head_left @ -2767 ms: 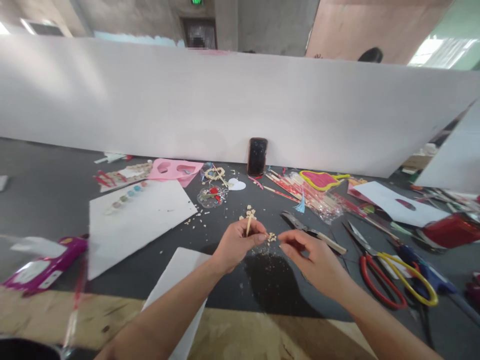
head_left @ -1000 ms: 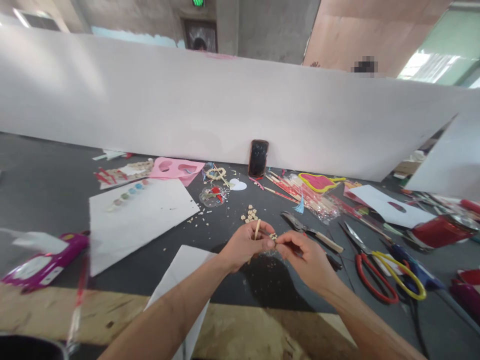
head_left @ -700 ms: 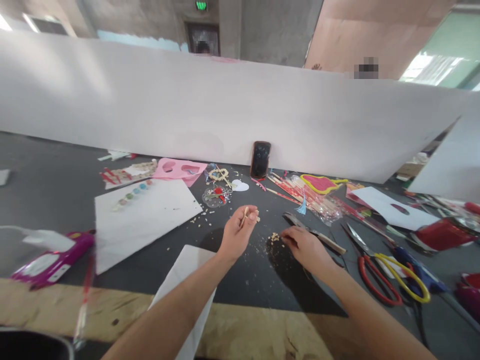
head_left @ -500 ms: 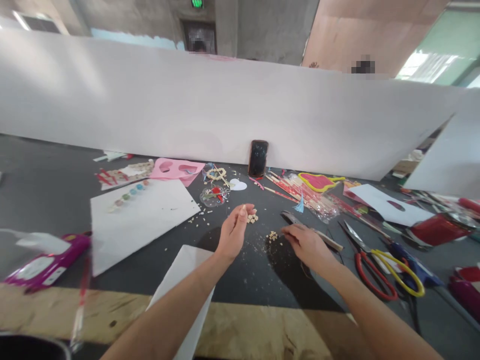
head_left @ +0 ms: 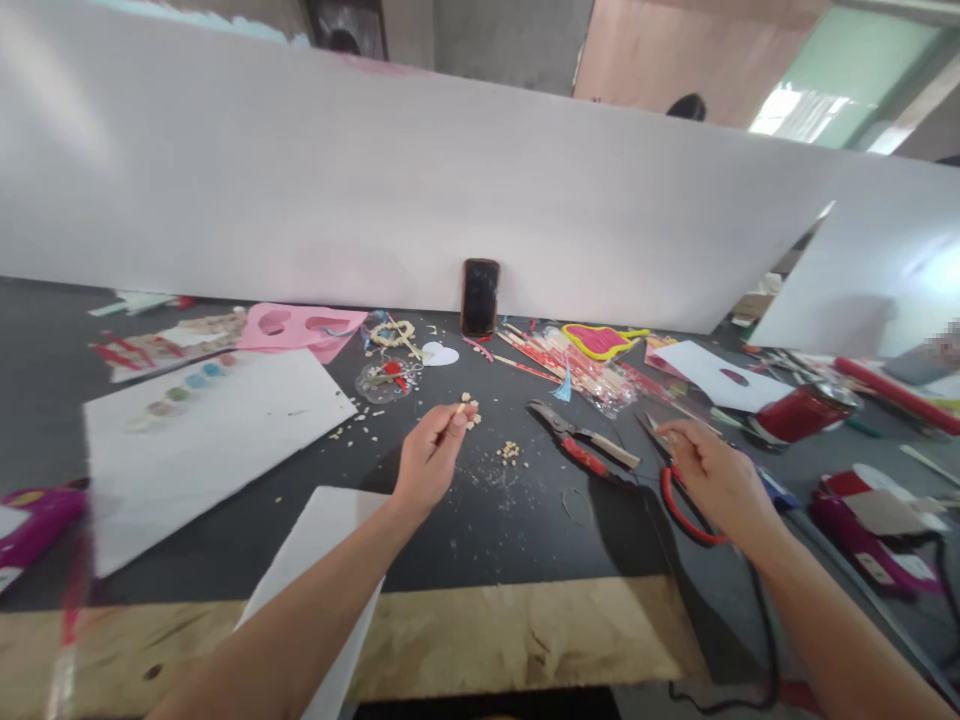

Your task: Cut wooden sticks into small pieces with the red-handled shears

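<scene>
My left hand (head_left: 433, 452) is closed in a pinch, with a small pale piece (head_left: 460, 408) at its fingertips. Similar pale bits (head_left: 471, 420) lie just beyond those fingers, and a loose pile of them (head_left: 509, 454) sits to the right. My right hand (head_left: 709, 475) is over the scissors (head_left: 686, 515), its loosely bent fingers near the blades and much of the handles hidden beneath. Whether it touches them is unclear. Red-handled pliers (head_left: 581, 452) lie open on the black table between the two hands.
White boards (head_left: 217, 435) lie at the left, near a pink sheet (head_left: 300, 330). A phone (head_left: 480, 297) leans on the white partition (head_left: 375, 190). Red-and-white sticks (head_left: 555, 360), a red can (head_left: 802, 415) and a purple tool (head_left: 862, 535) are on the right.
My right hand has moved right, from beside the pale pile and pliers to over the scissors, uncovering the pliers. My left hand keeps its pinch near the bits. The view has shifted right and down.
</scene>
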The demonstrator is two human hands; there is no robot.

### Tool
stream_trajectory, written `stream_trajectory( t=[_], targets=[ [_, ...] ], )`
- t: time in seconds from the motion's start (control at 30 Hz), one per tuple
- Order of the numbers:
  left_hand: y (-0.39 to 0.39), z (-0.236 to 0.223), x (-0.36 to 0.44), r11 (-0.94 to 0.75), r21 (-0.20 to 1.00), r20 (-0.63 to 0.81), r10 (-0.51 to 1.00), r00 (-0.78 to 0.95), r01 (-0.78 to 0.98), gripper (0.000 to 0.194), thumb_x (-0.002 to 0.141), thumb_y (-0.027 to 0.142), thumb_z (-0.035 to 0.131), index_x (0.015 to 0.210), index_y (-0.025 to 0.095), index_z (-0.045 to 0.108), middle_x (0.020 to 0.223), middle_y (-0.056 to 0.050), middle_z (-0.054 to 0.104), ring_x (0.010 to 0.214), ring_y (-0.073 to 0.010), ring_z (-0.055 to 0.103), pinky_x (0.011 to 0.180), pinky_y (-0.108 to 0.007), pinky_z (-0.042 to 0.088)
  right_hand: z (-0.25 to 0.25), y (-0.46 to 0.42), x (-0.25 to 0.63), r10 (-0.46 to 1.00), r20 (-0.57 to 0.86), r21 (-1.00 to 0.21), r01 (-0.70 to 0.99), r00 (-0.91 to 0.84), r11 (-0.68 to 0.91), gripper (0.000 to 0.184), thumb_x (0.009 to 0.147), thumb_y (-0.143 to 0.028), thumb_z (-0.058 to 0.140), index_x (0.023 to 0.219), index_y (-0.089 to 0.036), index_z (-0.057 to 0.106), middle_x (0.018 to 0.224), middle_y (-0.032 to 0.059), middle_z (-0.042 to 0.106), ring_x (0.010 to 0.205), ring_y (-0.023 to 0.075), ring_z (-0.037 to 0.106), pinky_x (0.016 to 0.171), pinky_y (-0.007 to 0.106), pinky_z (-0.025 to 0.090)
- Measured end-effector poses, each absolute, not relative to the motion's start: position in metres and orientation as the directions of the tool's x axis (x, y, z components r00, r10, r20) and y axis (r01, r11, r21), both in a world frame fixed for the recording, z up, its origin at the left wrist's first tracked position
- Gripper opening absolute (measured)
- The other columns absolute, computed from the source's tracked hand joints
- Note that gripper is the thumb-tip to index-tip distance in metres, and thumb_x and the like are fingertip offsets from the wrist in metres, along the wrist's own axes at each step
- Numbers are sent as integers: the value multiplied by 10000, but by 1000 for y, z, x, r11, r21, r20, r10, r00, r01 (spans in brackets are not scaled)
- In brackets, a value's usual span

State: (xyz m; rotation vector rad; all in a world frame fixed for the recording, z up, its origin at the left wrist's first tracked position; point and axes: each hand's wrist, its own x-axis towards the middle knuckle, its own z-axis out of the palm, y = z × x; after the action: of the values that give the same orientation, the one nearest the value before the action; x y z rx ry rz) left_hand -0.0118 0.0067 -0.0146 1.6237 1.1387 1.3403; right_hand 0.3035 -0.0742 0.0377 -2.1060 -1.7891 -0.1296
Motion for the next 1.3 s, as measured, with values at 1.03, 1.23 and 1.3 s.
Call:
stream_trajectory(
  t=[1.03, 1.23, 1.3],
  targets=[
    [6, -22, -7, -565, 757, 495, 824, 277, 328, 235, 861, 186, 467, 1026, 172, 634, 991, -88, 639, 898, -168, 590, 753, -263, 465, 8, -34, 278, 928, 73, -819, 553, 366, -154, 360, 749, -523, 527, 917, -204, 543, 743, 36, 636, 618, 186, 597, 491, 282, 461],
    [4, -20, -6, -543, 778, 472, 837, 276, 316, 227, 857, 196, 472, 999, 167, 647, 966, -87, 643, 900, -173, 588, 782, -272, 458, 22, -43, 260, 976, -143, -987, -103, 165, -127, 260, 661, -404, 686, 818, -245, 554, 1149, 54, 594, 878, 214, 626, 731, 343, 522],
    [4, -18, -5, -513, 812, 451, 855, 256, 279, 224, 857, 219, 477, 986, 166, 653, 953, -85, 648, 900, -177, 585, 796, -278, 451, 21, -47, 255, 993, -106, -989, -112, 51, -100, 229, 710, -401, 642, 859, -245, 564, 1225, 74, 546, 963, 246, 601, 807, 408, 497]
  ],
)
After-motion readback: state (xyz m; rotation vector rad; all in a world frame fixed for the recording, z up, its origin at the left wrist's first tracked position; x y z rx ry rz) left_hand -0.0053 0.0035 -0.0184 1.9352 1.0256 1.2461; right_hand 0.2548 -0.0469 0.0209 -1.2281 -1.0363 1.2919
